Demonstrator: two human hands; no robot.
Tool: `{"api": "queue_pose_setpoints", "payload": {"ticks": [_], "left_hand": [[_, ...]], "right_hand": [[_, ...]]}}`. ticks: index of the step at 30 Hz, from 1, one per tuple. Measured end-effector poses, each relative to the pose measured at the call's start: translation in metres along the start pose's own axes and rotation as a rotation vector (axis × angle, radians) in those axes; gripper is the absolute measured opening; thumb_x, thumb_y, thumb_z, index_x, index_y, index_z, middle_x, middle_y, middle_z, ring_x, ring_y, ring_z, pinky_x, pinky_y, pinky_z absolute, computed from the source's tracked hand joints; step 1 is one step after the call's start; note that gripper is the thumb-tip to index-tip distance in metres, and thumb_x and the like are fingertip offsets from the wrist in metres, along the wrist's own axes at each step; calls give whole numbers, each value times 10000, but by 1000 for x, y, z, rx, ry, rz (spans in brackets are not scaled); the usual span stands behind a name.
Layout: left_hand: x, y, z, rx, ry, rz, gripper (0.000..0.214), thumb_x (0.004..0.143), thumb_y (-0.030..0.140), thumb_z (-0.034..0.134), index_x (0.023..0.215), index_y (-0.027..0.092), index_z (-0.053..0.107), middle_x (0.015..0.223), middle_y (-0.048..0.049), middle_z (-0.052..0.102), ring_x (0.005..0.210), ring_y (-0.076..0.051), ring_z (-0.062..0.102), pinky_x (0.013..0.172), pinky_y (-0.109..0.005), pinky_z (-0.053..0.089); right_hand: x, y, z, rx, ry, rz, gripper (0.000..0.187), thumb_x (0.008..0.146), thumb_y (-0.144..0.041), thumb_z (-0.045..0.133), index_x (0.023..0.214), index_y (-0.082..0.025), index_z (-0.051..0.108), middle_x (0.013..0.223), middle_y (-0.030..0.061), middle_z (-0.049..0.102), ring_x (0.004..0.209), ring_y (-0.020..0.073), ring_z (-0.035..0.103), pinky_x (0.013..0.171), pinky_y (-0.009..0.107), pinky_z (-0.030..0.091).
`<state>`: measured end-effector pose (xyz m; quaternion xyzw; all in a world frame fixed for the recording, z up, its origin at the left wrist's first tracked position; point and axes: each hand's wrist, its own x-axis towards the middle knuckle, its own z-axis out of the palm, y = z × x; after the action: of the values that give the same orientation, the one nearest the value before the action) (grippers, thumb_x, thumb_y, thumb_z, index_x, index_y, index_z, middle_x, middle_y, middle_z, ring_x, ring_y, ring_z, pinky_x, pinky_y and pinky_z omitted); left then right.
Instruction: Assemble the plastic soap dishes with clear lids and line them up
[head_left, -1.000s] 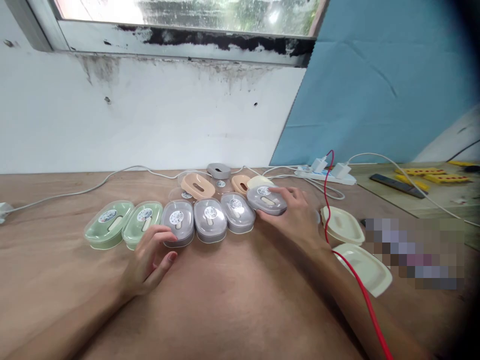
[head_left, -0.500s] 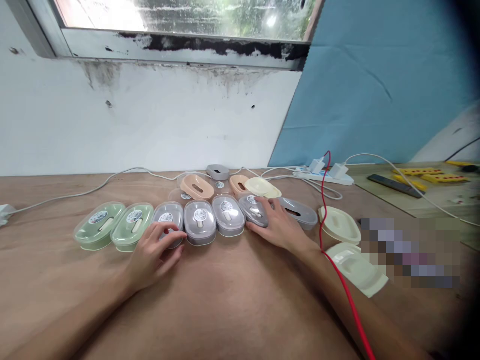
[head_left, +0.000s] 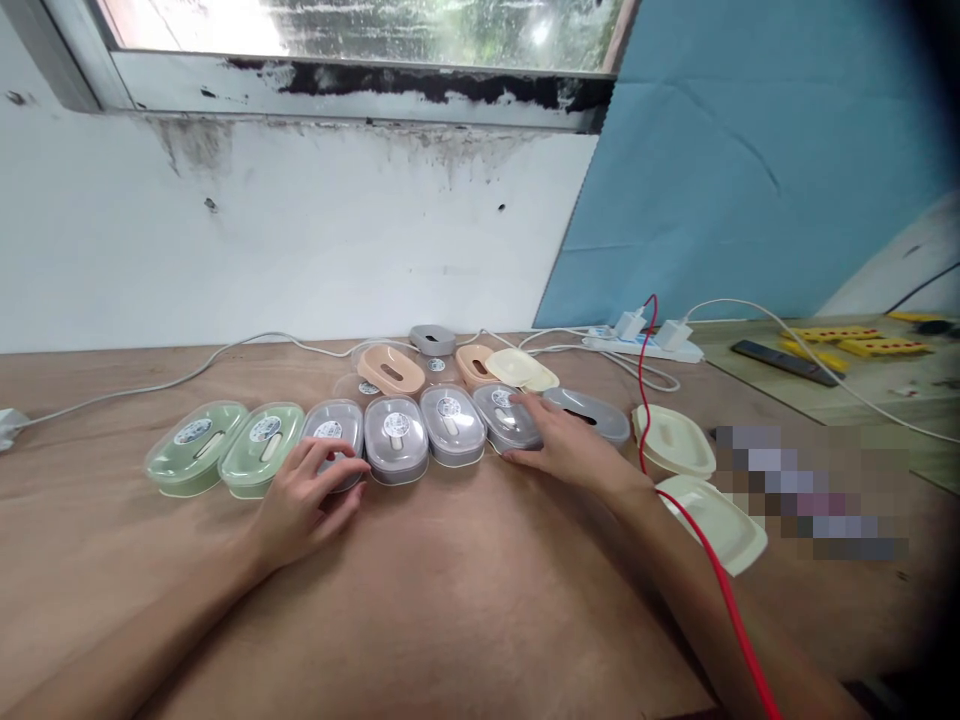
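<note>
I had my right hand (head_left: 566, 445) pinching the end lidded grey box (head_left: 505, 417), apparently aligning it, my left hand (head_left: 301, 497) loosely spread; the next move called for gentle release.

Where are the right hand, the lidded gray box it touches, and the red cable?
Right hand (head_left: 571, 442), head view: back of the hand.
Lidded gray box (head_left: 502, 422), head view: clear lid.
Red cable (head_left: 739, 620), head view: lower stretch.

A: Colours in front?
B: Lidded boxes (head_left: 459, 442): 2 green, 4 grey. Stickers (head_left: 448, 407) white with blue-grey print.
A: Others?
B: Slotted pieces (head_left: 379, 368): 2 peach, 2 grey. Shallow dishes (head_left: 675, 440) pale cream.
A: Background?
B: Counter (head_left: 420, 600) brown, faintly streaked. Cloth (head_left: 750, 170) plain blue. Wall (head_left: 360, 230) white, dark stains. Cable (head_left: 724, 575) red.
</note>
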<state>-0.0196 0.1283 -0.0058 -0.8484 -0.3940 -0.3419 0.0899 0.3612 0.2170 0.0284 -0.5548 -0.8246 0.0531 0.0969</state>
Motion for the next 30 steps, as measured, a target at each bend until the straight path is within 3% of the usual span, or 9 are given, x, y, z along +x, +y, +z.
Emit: {"api": "queue_pose_setpoints", "payload": {"ticks": [3,5,11,15,23,30], "left_hand": [[1,0,0,11,-11,7,249,975,137,632,1200,243,651,1197,-87,638,1086,-269,588,921,-428,521],[1,0,1,12,-18,9,257,973,135,637,1204,246,647,1199,-86,637,1095,-272,580,932,-435,514],[0,1,0,0,-24,1,256,984,129,630,1211,248,640,1205,-84,622,1098,-267,574,937,-429,504],[0,0,0,-2,-25,5,262,981,137,636,1216,252,638,1208,-83,620,1085,-264,575,934,-423,504],[1,0,-1,-4,-18,-6,255,972,135,638,1197,253,654,1205,-80,630,1077,-257,579,928,-415,513],[0,2,-1,-11,-10,-19,241,966,147,636,1180,254,663,1201,-81,638,1067,-262,584,924,-424,516]], "right_hand": [[-2,-10,8,-142,-46,75,826,1021,-437,605,1712,-207,215,1727,306,243,1172,447,737,908,518,607],[-2,-14,11,-174,-54,95,837,1045,-451,558,1729,-188,153,1734,330,187,1144,458,747,892,533,613],[0,-8,2,-58,36,35,764,984,-564,653,1645,-262,417,1599,198,507,1330,397,648,1006,482,584],[1,-8,-2,7,127,2,609,1022,-572,585,1537,-246,574,1391,159,679,1198,362,709,947,462,591],[0,-15,1,130,244,104,566,908,-561,752,1350,-209,733,1252,118,784,1141,371,747,942,460,593],[-2,-17,-1,140,368,117,512,887,-562,742,1243,-195,773,1184,117,802,1024,350,776,892,453,594]]}}
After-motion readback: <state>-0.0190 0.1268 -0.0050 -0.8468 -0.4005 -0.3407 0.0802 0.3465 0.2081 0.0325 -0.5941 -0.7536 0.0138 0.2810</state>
